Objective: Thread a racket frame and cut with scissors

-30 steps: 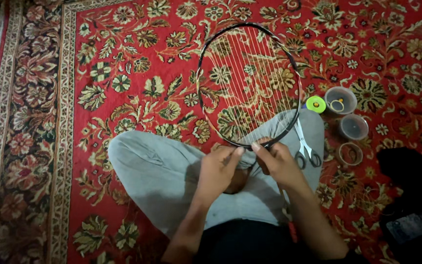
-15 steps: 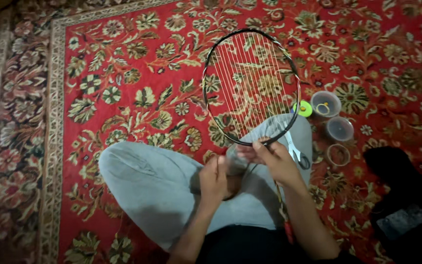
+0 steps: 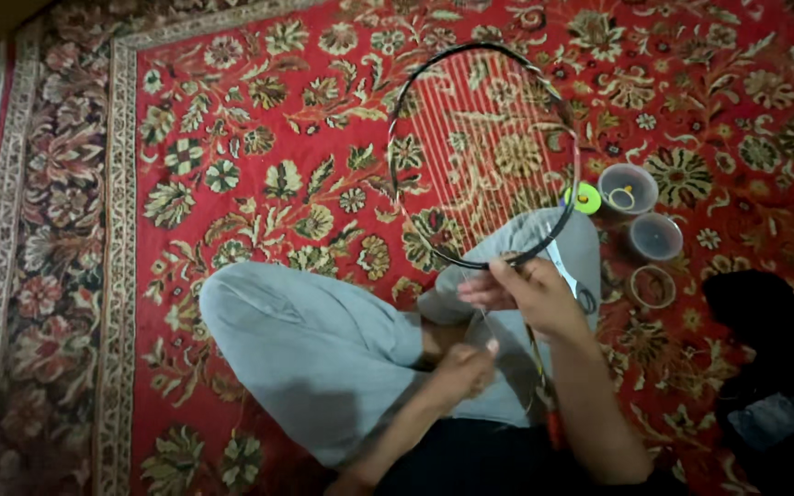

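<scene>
The right hand (image 3: 530,292) pinches the bottom rim of the racket (image 3: 484,156) in the middle of the frame. The left hand (image 3: 459,369), lower down, pinches a thin string (image 3: 482,317).

Cups (image 3: 640,211) crowd right; carpet (image 3: 232,138) leftward lies open.

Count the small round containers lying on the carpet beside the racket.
3, in a column right of the racket frame: a clear cup with a ring inside, a second clear cup below it, and a ring-shaped lid or tape roll lowest. More may be hidden.
</scene>
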